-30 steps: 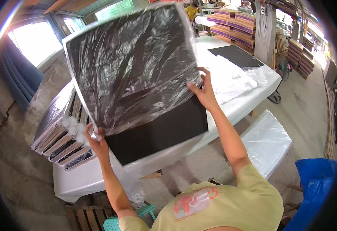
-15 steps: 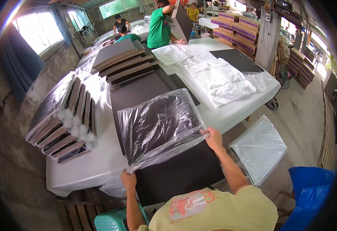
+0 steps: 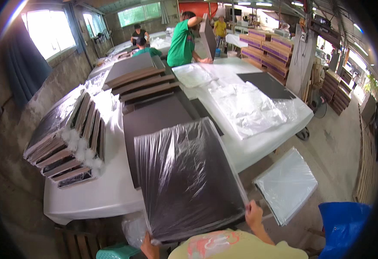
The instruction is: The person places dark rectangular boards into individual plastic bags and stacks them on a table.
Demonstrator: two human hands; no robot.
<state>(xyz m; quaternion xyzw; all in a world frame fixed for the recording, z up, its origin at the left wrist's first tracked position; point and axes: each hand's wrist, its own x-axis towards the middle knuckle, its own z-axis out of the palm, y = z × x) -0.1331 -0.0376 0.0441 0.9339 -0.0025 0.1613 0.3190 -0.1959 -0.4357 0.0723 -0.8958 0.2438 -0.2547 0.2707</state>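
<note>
**Bagged board held at table edge**

Both hands grip the near edge of a dark board (image 3: 189, 181) inside a clear plastic bag (image 3: 223, 151). Right hand (image 3: 254, 214) pinches the right corner; left hand (image 3: 148, 246) is mostly hidden, grip unclear. Board tilts over the white table (image 3: 94, 194). Best to hold both corners level and pull the bag taut, avoiding snags.

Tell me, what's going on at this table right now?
A person holds a dark panel in a clear plastic bag by its near edge, left hand at one corner and right hand at the other. The panel lies tilted over the edge of the white table, atop a bare dark panel. Bagged panels lean stacked on the left, and loose plastic bags lie on the right. Other people work farther back.
</note>
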